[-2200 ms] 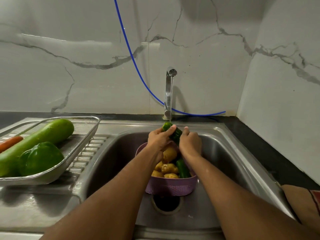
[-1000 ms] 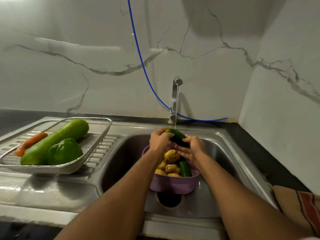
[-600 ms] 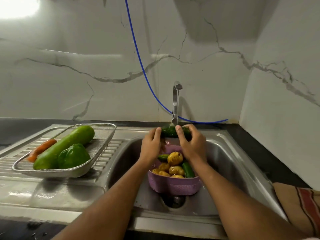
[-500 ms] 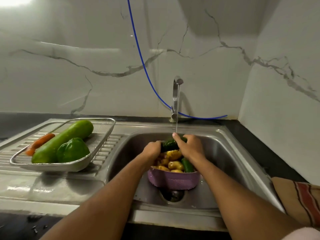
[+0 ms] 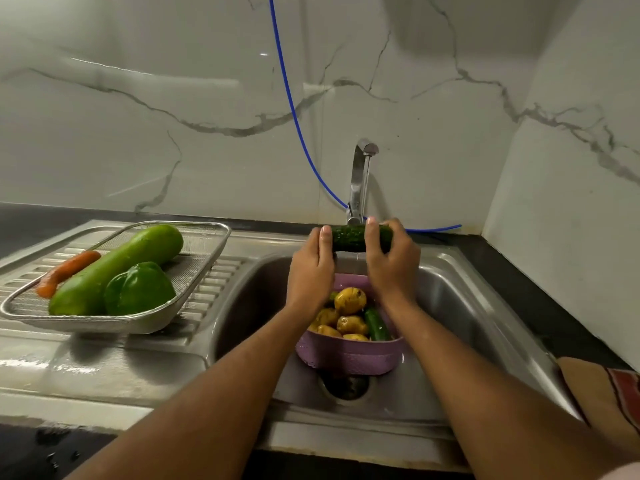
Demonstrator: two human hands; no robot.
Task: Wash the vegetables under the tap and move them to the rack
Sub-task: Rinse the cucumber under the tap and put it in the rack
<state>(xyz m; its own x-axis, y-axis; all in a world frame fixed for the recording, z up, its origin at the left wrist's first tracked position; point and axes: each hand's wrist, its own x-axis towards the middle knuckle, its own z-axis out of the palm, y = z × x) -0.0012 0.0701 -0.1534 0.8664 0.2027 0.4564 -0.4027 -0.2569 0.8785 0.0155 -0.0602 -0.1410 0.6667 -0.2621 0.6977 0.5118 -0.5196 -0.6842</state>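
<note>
Hands, left (image 5: 309, 268) and right (image 5: 391, 263), grip the cucumber (image 5: 349, 238) level under the tap (image 5: 360, 181), likely so water rinses it; rack (image 5: 207, 261) waits leftward, holding washed vegetables.

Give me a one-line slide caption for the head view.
Both hands, left hand and right hand, hold a cucumber under the tap.

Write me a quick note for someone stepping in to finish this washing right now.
Left hand and right hand both grip one cucumber, held level under the tap.
Done: bottle gourd, green capsicum and carrot lie in the steel rack.
Left: move this cucumber to the rack, then wash the potatoes and another cucumber waiting in the purple basket.
</note>
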